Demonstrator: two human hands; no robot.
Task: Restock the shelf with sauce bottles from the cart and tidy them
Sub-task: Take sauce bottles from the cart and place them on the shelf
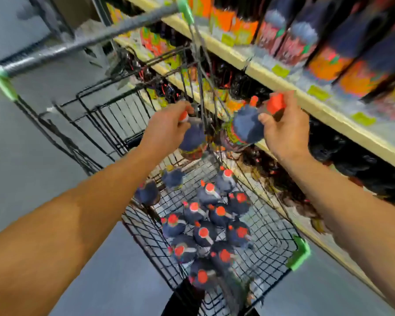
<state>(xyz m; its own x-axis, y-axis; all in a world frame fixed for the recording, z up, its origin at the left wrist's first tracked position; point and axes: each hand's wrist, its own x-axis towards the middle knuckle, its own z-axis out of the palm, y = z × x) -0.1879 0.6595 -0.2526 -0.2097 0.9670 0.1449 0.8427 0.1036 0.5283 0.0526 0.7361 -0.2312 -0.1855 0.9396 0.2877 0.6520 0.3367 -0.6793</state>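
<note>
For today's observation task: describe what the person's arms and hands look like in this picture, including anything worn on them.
Both forearms are bare for their whole visible length, with no sleeve in view. The left hand and the right hand are bare too: no gloves show. No watch, bracelet or ring can be made out on either wrist or hand, though the picture is blurred, so small items could be missed.

Bright, even store light, but a smeared and blocky picture.

Light falls from overhead with no glare and hardly any shadow on my forearms or the grey floor (27, 156). Motion blur smears the cart handle (89, 41) and the shelf bottles (328, 42) at upper right into streaks of orange and navy; labels are unreadable. The bottle in my right hand (283, 131) looks pixelated. The wide lens bends the shelf edge (294, 87) and the frame corners.
</note>
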